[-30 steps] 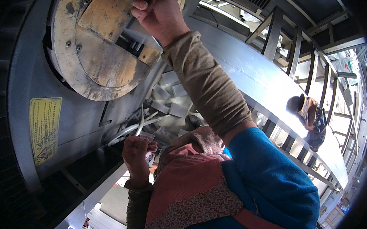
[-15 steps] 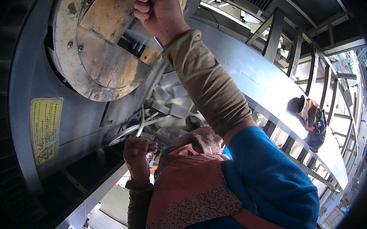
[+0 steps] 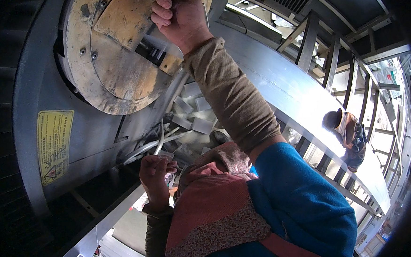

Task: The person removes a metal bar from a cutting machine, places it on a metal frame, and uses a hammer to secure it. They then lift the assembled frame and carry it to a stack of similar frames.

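My right hand [image 3: 177,17] is raised at the top edge, over a large round, worn tan-and-grey plate [image 3: 118,82] on a grey machine. Its fingers are curled closed; whatever they hold, if anything, is hidden. Below that hand, a rectangular slot in the plate shows dark metal parts [image 3: 152,50]. My left hand [image 3: 155,176] is held lower, in front of my body and beside pale hoses [image 3: 157,143]. Its fingers are bent inward and pressed together, and I cannot make out anything in them.
Several pale block-shaped offcuts [image 3: 203,125] lie in a heap beneath my right forearm. A long shiny metal table [image 3: 277,77] runs to the right, with brown gloves [image 3: 352,138] on it. Beyond stands a metal rack [image 3: 348,82]. The machine's side has a yellow warning label [image 3: 55,147].
The view has shifted slightly, so the machine sits a little further right in the picture. Both hands keep nearly the same pose.
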Action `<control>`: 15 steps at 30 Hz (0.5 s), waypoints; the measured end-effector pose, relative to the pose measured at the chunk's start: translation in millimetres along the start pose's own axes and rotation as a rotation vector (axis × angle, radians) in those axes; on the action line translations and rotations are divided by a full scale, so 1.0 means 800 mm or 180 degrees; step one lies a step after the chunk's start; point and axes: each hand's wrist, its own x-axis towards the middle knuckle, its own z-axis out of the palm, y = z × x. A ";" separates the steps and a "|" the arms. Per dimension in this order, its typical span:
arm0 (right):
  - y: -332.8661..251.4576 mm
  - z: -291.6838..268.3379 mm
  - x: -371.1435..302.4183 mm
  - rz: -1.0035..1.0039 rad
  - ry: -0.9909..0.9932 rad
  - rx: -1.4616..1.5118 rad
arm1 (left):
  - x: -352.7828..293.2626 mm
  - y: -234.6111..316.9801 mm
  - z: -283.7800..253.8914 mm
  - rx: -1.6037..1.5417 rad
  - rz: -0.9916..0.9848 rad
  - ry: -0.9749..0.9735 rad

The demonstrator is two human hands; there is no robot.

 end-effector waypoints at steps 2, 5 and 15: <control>0.001 -0.004 0.004 0.0049 0.0053 -0.0146 | 0.000 -0.001 -0.001 0.0056 -0.0018 0.0026; -0.003 -0.011 0.004 0.0222 0.0237 -0.0202 | 0.000 -0.003 -0.002 0.0008 -0.0010 0.0032; 0.000 -0.021 0.006 0.0162 0.0114 0.0231 | 0.002 -0.008 -0.005 -0.0109 -0.0024 -0.0058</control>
